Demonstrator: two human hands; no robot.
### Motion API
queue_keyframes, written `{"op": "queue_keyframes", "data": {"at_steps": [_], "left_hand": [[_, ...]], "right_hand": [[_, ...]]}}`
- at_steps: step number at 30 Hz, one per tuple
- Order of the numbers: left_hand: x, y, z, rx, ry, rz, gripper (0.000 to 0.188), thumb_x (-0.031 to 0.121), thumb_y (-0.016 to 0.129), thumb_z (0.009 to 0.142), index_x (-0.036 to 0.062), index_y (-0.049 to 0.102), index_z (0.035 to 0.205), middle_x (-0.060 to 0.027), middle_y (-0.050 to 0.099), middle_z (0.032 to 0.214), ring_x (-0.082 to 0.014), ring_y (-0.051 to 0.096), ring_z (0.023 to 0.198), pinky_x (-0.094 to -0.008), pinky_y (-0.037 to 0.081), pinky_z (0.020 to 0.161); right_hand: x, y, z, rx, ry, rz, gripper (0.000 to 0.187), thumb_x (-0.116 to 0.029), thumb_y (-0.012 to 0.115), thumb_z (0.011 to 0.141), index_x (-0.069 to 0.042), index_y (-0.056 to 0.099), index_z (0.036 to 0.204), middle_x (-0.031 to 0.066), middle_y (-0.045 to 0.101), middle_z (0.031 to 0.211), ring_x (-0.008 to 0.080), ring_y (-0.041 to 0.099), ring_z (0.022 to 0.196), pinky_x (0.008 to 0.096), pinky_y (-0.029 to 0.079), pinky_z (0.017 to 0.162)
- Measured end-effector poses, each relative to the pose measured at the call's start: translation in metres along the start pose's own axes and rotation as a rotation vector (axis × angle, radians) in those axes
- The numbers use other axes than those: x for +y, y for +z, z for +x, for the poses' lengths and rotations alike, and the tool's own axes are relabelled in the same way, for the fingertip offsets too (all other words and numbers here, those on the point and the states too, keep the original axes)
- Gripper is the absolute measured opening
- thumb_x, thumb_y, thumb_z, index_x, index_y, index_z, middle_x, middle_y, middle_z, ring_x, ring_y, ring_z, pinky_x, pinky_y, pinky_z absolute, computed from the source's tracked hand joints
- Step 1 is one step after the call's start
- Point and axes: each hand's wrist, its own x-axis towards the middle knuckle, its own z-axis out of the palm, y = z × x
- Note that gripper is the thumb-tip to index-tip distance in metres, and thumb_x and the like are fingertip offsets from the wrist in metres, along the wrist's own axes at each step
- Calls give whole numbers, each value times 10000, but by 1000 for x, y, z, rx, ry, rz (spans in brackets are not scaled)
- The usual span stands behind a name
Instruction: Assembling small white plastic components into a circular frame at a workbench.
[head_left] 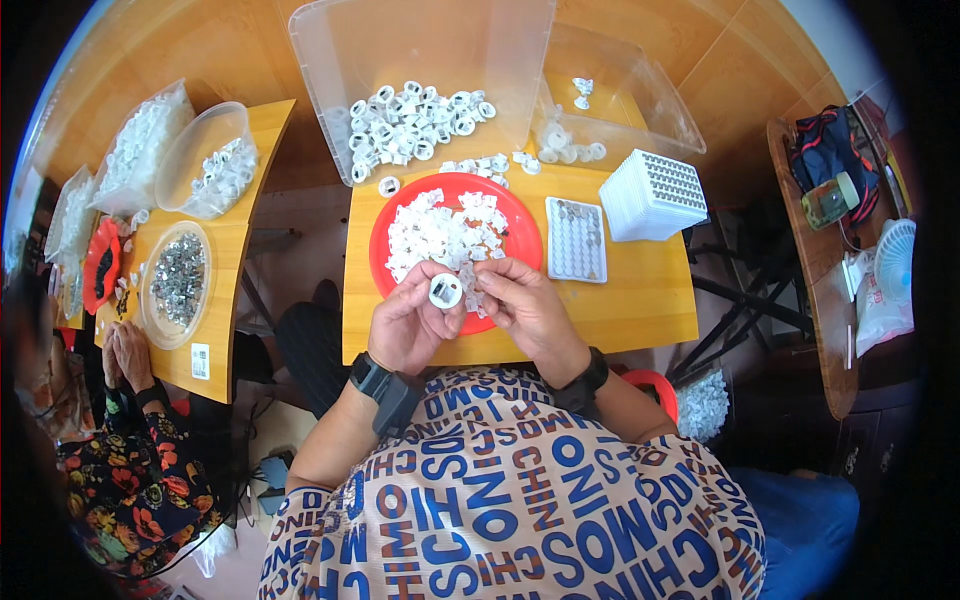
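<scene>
My left hand [405, 322] is closed on a round white plastic part [446, 290] with a dark opening in its face. Beside it, my right hand [535, 312] has thumb and forefinger pinched together at the near edge of the pile. What those fingertips hold, if anything, is too small to make out. Both hands are over the near side of a red plate [528, 225]. Small white, partly clear plastic pieces [430, 232] are heaped on that plate. Several more round white parts [472, 165] lie on the table behind it.
A clear bin [420, 45] of round white parts stands behind the plate. To the right are a white tray [577, 272] with round cells and a tray stack [625, 205]. At a left table, a co-worker's hands [128, 355] rest near a bowl [160, 325] of metal pieces.
</scene>
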Motion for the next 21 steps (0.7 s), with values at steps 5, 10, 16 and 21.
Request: {"op": "queue_keyframes", "data": {"at_steps": [5,10,16,21], "left_hand": [[-6,1,1,142,-9,24,267,267,533,925,42,508,1067,-96,606,835,-181,586,688,-257,470,606],[-10,-5,2,148,-7,83,238,228,521,936,38,511,1077,-83,602,833,-162,585,711,-256,487,619],[-13,-2,3,164,-15,105,227,225,528,933,36,512,1057,-79,601,831,-161,588,703,-263,492,624],[-15,-2,2,189,-34,107,198,204,526,935,41,509,1046,-77,605,836,-163,591,699,-262,491,620]], "right_hand": [[-5,7,-3,1,-47,-79,154,-106,596,906,-6,620,1021,5,584,722,47,512,587,169,373,481],[-8,9,-7,-26,-79,-222,133,-71,577,913,3,617,1016,24,608,756,49,522,601,175,406,508],[1,12,-5,-53,-283,-284,77,-20,587,896,39,594,945,40,631,777,60,592,663,204,481,564],[-6,20,-13,-6,-385,-597,43,-7,600,870,32,585,882,32,611,683,50,560,562,216,463,512]]}}
